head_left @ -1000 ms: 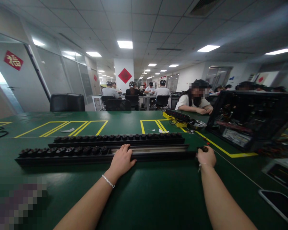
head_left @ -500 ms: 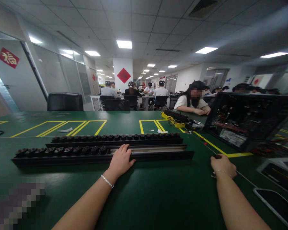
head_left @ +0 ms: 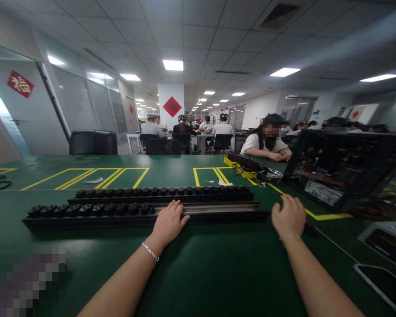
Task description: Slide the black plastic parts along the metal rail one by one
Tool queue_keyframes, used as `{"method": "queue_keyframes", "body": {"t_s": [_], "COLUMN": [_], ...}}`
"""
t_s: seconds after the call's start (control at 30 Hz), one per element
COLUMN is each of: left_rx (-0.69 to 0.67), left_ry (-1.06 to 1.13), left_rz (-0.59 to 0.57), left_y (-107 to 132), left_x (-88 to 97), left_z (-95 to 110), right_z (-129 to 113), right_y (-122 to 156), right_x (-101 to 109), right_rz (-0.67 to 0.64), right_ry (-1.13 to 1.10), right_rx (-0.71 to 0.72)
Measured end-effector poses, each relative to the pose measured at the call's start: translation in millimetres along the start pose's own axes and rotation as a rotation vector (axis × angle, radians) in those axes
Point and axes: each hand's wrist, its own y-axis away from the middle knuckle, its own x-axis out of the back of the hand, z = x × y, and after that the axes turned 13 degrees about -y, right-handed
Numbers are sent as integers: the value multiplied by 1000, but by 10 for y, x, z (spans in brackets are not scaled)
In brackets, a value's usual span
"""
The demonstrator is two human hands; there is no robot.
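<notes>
Two long black rails lie crosswise on the green table. The near rail [head_left: 95, 224] carries a row of small black round parts [head_left: 94, 209] on its left half; its right part shows a bare pale channel. My left hand [head_left: 168, 222] is hooked over its front wall just right of the last part, fingertips in the channel and thumb along the edge. The far rail [head_left: 161, 192] holds parts along almost its full length. Just beyond the near rail's right end is my right hand [head_left: 288, 215], fingers stretched forward and nothing visible in them. A small dark object [head_left: 311, 226] sits beside it.
An opened black computer case [head_left: 336, 171] stands at the right, with loose cables near it. Power strips [head_left: 244, 161] and a metal dish [head_left: 270, 174] lie behind. A phone [head_left: 381, 286] rests at front right. Another person [head_left: 265, 138] sits across the table.
My right hand has moved left and forward, toward the near rail's end, and its curled fingers have straightened. My left hand stays on the rail. The whole view has shifted slightly.
</notes>
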Motion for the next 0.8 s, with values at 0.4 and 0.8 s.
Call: {"method": "queue_keyframes", "body": {"t_s": [0.4, 0.8], "left_rx": [251, 365], "left_ry": [-188, -169], "left_rz": [177, 55], "left_y": [-19, -9], "left_x": [69, 27], "left_z": [-155, -250], "right_z": [-1389, -1392], "right_y": [694, 698], "right_x": [-512, -484], "right_rz": [-499, -498], "right_ry": [-132, -140], "right_rx": [443, 403]}}
